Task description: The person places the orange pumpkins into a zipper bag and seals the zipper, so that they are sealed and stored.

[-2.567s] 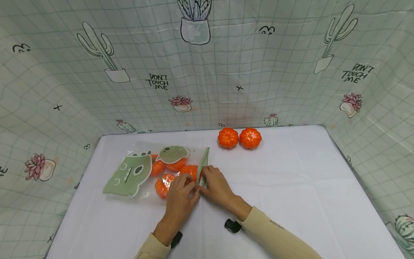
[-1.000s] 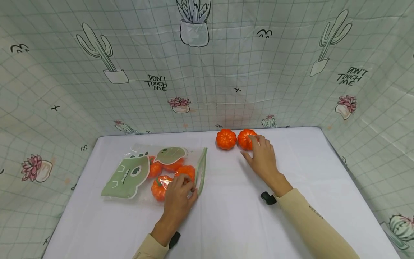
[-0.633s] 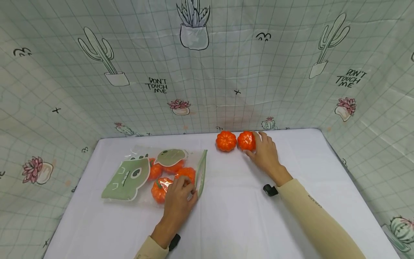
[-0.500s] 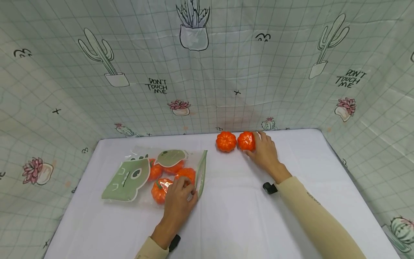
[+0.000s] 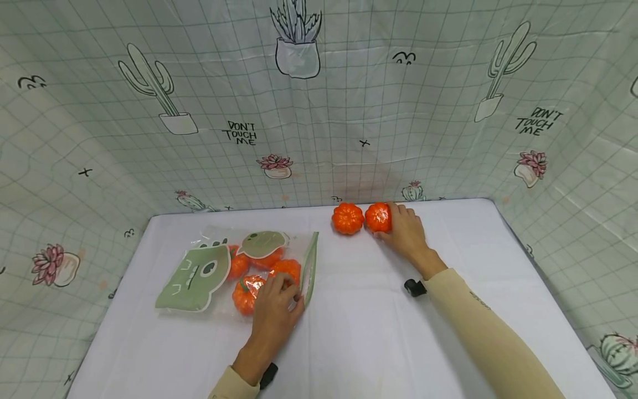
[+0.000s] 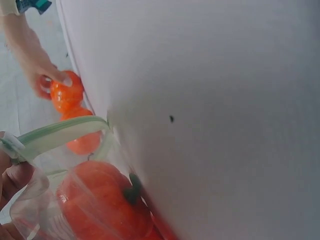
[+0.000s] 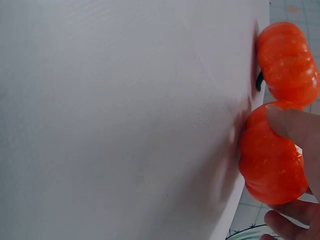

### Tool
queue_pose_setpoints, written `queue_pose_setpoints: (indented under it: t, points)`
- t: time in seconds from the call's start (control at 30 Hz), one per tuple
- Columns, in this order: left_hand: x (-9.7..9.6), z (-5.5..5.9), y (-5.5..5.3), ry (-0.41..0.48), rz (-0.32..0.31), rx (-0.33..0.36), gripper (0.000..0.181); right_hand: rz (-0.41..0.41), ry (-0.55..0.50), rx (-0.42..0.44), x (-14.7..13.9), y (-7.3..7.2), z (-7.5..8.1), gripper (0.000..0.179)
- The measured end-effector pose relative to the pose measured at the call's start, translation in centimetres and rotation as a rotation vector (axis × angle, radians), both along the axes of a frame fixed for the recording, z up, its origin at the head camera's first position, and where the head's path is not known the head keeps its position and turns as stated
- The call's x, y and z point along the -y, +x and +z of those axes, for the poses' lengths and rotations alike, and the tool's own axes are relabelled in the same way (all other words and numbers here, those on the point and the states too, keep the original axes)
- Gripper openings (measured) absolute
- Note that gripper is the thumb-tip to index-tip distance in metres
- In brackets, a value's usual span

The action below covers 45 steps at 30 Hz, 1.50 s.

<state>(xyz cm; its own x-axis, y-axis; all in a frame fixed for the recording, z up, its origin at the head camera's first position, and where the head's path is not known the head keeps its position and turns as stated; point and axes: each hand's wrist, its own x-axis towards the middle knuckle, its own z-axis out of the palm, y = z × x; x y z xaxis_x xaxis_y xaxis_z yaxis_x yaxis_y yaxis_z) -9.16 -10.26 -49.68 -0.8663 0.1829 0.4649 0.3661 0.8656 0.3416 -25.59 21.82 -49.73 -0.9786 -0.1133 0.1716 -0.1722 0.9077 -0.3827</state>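
My left hand (image 5: 275, 310) pinches the mouth edge of a clear zip bag (image 5: 196, 277) with a green cartoon print, lying at left on the table. Several toy pumpkins (image 5: 244, 299) are inside it. In the left wrist view, the bag's green zip strip (image 6: 60, 131) arches apart, so the mouth stands open. At the table's back edge, my right hand (image 5: 406, 235) grips a shiny orange toy pumpkin (image 5: 377, 217), thumb on one side and fingers round the other, as the right wrist view shows. A second orange pumpkin (image 5: 347, 219) sits directly to its left.
A white cloth covers the table (image 5: 359, 343). Behind and beside it hangs a gridded curtain (image 5: 339, 100) with cactus drawings. Dark wrist cameras (image 5: 415, 287) sit under both wrists.
My right hand has left the bag's mouth, reached to the back right and closed its fingers round the right-hand pumpkin. The left hand has stayed at the bag's edge.
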Motion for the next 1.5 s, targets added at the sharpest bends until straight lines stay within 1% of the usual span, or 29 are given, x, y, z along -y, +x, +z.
queue_pose_setpoints:
  t: [0.1, 0.17, 0.3, 0.4, 0.5, 0.63, 0.8, 0.93, 1.23, 1.37, 1.5]
  points:
    - [0.0, 0.1, -0.1, 0.009, -0.004, 0.005, 0.016, -0.011, -0.013, -0.014, -0.1, 0.2, 0.2, 0.088]
    - [0.0, 0.1, -0.1, 0.015, -0.006, 0.01, 0.016, -0.02, -0.025, -0.028, -0.2, 0.6, 0.4, 0.088]
    - [0.1, -0.1, 0.0, 0.022, -0.011, 0.013, 0.017, -0.025, -0.057, -0.055, 0.1, 2.1, 1.0, 0.087]
    - [0.1, -0.1, 0.1, 0.025, -0.01, 0.006, 0.019, -0.007, -0.082, -0.075, 0.6, 3.5, 1.6, 0.086]
    - [0.1, 0.0, 0.0, 0.028, -0.007, -0.002, 0.019, 0.021, -0.1, -0.098, 1.3, 4.8, 2.2, 0.086]
    - [0.0, 0.1, 0.1, 0.026, -0.003, 0.003, 0.018, 0.072, -0.099, -0.109, 2.3, 6.5, 2.3, 0.088]
    - [0.0, 0.2, 0.2, 0.019, 0.001, 0.021, 0.016, 0.148, -0.072, -0.118, 4.1, 8.4, 1.9, 0.089]
    - [0.0, 0.1, 0.2, 0.015, 0.002, 0.034, 0.016, 0.206, -0.055, -0.11, 5.8, 9.7, 1.3, 0.09]
    - [0.0, -0.1, 0.1, 0.029, -0.011, 0.006, 0.019, 0.308, -0.062, -0.035, 9.4, 11.4, 0.6, 0.088]
    - [0.1, -0.2, 0.0, 0.031, -0.016, -0.024, 0.021, 0.347, -0.078, -0.033, 10.7, 11.9, 0.5, 0.087]
    - [0.1, -0.3, 0.0, 0.035, -0.029, -0.054, 0.022, 0.364, -0.072, -0.047, 11.7, 12.1, 0.4, 0.087]
